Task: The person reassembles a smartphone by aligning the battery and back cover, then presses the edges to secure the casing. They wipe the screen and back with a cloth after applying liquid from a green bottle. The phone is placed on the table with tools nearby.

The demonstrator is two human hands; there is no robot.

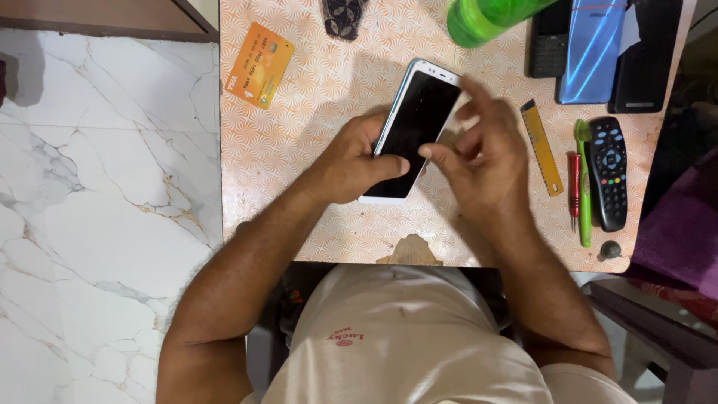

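A white smartphone [416, 123] with a dark screen is tilted above a small table [299, 150] covered in an orange-and-white pattern. My left hand [351, 161] grips its lower left edge, thumb lying across the screen's bottom. My right hand [482, 157] is at the phone's right edge, fingertips touching the side, fingers spread and holding nothing of its own.
On the table lie an orange card [259, 65], a green bottle [486, 16], a dark keypad phone [550, 37], a blue phone [591, 51], a black case [647, 56], a yellow ruler [542, 147], a red screwdriver [574, 187], a green tool [584, 187] and a black remote [607, 172]. Marble floor [97, 187] lies left.
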